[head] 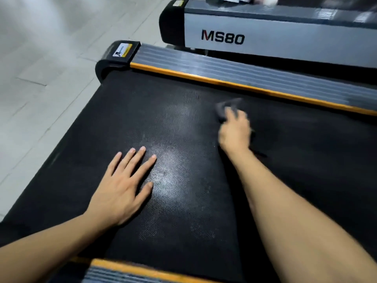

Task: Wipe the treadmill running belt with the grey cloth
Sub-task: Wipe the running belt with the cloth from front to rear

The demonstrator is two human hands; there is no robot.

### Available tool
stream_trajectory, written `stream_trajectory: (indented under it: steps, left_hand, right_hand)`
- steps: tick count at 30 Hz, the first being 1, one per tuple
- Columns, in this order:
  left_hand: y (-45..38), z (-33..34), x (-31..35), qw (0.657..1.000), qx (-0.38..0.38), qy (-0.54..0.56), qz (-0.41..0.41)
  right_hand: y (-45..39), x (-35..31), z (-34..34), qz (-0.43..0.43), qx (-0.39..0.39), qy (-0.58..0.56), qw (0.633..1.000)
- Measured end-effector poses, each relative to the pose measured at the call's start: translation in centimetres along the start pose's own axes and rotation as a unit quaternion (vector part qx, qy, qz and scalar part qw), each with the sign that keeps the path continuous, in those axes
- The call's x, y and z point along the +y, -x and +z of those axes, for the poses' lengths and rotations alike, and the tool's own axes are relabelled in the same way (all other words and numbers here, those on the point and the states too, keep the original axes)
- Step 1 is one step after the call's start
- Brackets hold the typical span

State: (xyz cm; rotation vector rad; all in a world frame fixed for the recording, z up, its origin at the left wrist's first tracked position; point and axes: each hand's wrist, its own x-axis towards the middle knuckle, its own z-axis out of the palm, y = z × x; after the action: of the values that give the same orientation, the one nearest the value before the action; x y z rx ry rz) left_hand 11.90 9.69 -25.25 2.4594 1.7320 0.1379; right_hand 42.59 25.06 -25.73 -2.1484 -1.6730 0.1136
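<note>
Meanwhile right hand (234,129) holds grey cloth (224,109) on running belt (183,129) near orange edge (234,83)

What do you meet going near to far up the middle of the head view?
Near orange side rail → running belt → right hand gripping the grey cloth → far orange side rail → second treadmill marked MS80.

A left hand (122,186) rests flat on the running belt (183,201), the right hand (234,129) farther right gripping a cloth (223,108), with a second treadmill (265,35) beyond.

Running belt (142,119) black, textured rubber, sheen patches
</note>
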Motion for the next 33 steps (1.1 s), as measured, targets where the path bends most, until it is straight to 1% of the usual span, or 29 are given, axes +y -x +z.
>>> stream_trajectory:
  steps: [3, 4, 6, 8, 10, 13, 16, 18, 19, 21, 22, 24, 26, 28, 29, 31, 33]
  left_hand:
    - [0.0, 0.3, 0.1, 1.000, 0.006, 0.010, -0.004]
    - [0.1, 0.4, 0.0, 1.000, 0.012, 0.014, -0.004]
    - [-0.1, 0.5, -0.1, 1.000, 0.010, 0.022, 0.004]
    - [-0.2, 0.3, -0.2, 1.000, 0.005, 0.029, 0.001]
    - [-0.1, 0.1, -0.2, 1.000, 0.007, 0.026, -0.002]
    - [0.0, 0.1, -0.2, 1.000, 0.010, 0.025, 0.000]
    - [0.0, 0.3, -0.1, 1.000, 0.010, 0.025, -0.002]
    - [0.0, 0.3, -0.1, 1.000, 0.014, 0.022, -0.004]
    - [0.0, 0.3, 0.0, 1.000, 0.015, 0.021, -0.005]
    - [0.1, 0.3, 0.1, 1.000, 0.020, 0.020, -0.009]
    - [0.0, 0.4, 0.2, 1.000, 0.020, 0.021, -0.009]
    - [0.0, 0.4, 0.1, 1.000, 0.019, 0.020, -0.011]
    - [-0.2, 0.4, 0.1, 1.000, 0.019, 0.017, -0.010]
    - [-0.2, 0.4, 0.0, 1.000, 0.018, 0.020, -0.010]
    - [-0.2, 0.4, 0.0, 1.000, 0.017, 0.022, -0.010]
    - [-0.1, 0.2, -0.1, 0.999, 0.018, 0.026, -0.009]
    - [-0.2, 0.1, -0.1, 0.999, 0.018, 0.029, -0.008]
  right_hand:
    - [3.6, -10.3, 3.5, -0.156, -0.068, -0.037, 0.985]
    - [4.6, -13.1, 4.2, -0.185, -0.092, -0.041, 0.978]
    - [5.4, -16.2, 4.8, -0.203, -0.121, -0.049, 0.970]
    - [5.2, -15.0, 4.3, -0.202, -0.131, -0.046, 0.969]
    - [5.0, -11.2, 3.2, -0.182, -0.112, -0.043, 0.976]
    - [4.1, -3.1, 1.2, -0.086, -0.052, -0.024, 0.995]
    - [4.6, 4.1, -1.8, 0.007, -0.004, -0.018, 1.000]
    - [5.5, 5.9, -3.1, 0.052, 0.006, -0.011, 0.999]
    - [5.8, 5.8, -3.2, 0.065, 0.011, -0.002, 0.998]
    - [6.0, 3.3, -2.3, 0.050, 0.018, 0.008, 0.999]
    - [6.1, 1.2, -1.6, 0.019, 0.008, -0.002, 1.000]
    - [7.1, -4.5, 0.3, -0.083, -0.038, -0.049, 0.995]
    - [8.8, -10.2, 2.0, -0.177, -0.091, -0.079, 0.977]
    - [9.7, -13.4, 2.8, -0.218, -0.124, -0.078, 0.965]
    - [9.6, -13.3, 2.8, -0.228, -0.136, -0.071, 0.961]
    - [9.3, -10.4, 1.8, -0.235, -0.144, -0.066, 0.959]
    - [8.9, -5.2, 0.2, -0.196, -0.112, -0.062, 0.972]
